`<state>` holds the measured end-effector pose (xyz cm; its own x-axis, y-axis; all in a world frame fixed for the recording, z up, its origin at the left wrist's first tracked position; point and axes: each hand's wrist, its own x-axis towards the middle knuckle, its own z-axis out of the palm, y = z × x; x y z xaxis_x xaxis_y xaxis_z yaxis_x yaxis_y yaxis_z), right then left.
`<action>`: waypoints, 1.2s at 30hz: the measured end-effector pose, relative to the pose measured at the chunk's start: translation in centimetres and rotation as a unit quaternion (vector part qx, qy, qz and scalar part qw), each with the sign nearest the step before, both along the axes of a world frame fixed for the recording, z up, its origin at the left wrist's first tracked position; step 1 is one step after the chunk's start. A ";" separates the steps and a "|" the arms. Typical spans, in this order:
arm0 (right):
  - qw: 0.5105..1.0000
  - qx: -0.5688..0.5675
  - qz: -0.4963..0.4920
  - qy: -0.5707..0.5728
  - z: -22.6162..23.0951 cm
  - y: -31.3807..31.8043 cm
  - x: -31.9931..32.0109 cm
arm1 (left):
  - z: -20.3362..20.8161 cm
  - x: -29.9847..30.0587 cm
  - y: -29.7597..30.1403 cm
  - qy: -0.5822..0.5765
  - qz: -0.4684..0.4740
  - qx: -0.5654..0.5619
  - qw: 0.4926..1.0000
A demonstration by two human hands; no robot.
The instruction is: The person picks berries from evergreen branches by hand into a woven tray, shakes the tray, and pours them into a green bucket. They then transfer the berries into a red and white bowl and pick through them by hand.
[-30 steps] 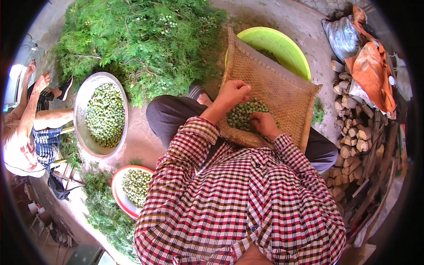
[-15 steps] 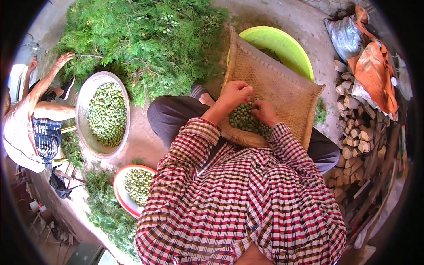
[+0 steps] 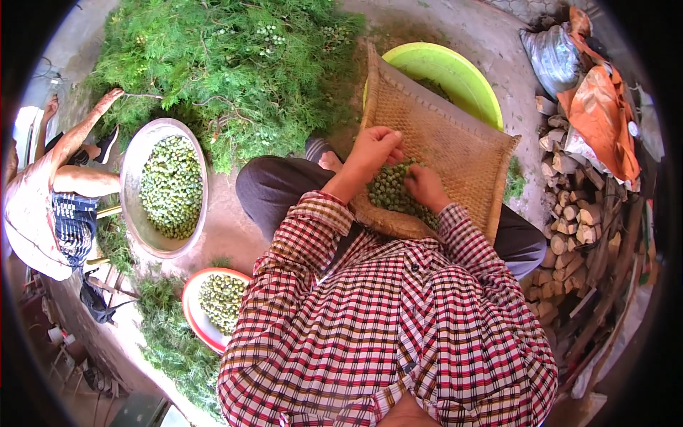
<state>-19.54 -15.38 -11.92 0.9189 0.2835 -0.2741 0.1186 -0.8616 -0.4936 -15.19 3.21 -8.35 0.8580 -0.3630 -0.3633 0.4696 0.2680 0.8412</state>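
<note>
Left hand: your left hand (image 3: 375, 151) is bent inward over the pile's far-left side, fingers drawn toward the thumb; I cannot tell whether it pinches anything.
Right hand: your right hand (image 3: 427, 188) curls at the pile's right side, its fingertips hard to make out; its grip I cannot tell.
Green pile: the small round green cones or berries (image 3: 390, 193) lie in the tray's near end, partly covered by your hands.
Tray: the tan woven wicker tray (image 3: 466, 171) spans your lap, near lip by your shirt, far edge hiding part of the round lime-green basin (image 3: 484, 92).
Bowl: your left sleeve cuts off the red-rimmed white bowl (image 3: 188, 302).
Room: concrete floor (image 3: 525, 92) runs between the tray's right corner and the split firewood stack (image 3: 569, 217).
</note>
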 end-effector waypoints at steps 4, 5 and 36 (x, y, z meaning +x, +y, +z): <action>0.999 -0.010 -0.009 -0.035 0.3 -0.3 3.5 | 0.8 0.2 0.5 0.020 0.060 -0.067 0.996; 0.999 -0.032 -0.011 -0.028 -0.1 -0.2 4.3 | 0.9 0.3 0.4 0.030 0.073 -0.078 0.994; 0.832 0.464 -0.244 0.182 5.7 2.4 1.8 | -0.8 -0.7 -0.7 -0.189 -0.109 0.206 0.954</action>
